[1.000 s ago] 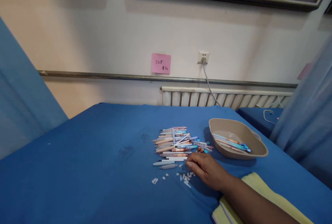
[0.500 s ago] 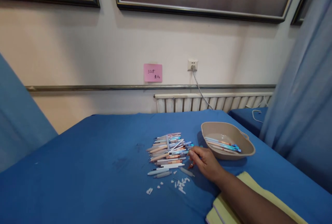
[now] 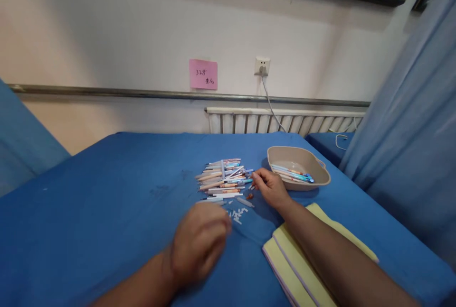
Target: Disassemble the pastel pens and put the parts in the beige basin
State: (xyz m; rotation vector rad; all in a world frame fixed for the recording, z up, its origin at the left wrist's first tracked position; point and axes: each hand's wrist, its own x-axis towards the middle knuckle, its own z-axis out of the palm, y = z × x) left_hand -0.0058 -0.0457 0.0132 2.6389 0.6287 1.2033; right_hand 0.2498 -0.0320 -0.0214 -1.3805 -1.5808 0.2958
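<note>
R hand (image 3: 272,189) is at the R end of a pile of pens (image 3: 217,181) on a blue-covered surface (image 3: 117,212); thumb & index bunch close together there, but can't tell if this grip pinches a pen. L hand (image 3: 202,243) is raised nearer the viewer, fingers curled, blurred; can't tell if its grip holds anything.

Most pens lie crosswise, approx. parallel, prob. so their ends face R hand. A few lie askew on top. One grey pen (image 3: 245,202) lies apart, just below the pile, near white scraps (image 3: 238,215). A beige basin (image 3: 318,181) w/ more pens (image 3: 292,174) is just beside R hand, likely for a short reach.

Room: wide blue cloth L of the pile; R side tighter, w/ basin near the surface's R edge & curtain (image 3: 384,122) beyond. R forearm passes over a folded yellow cloth (image 3: 285,250). Far edge meets a radiator (image 3: 249,122), well behind the pile.
</note>
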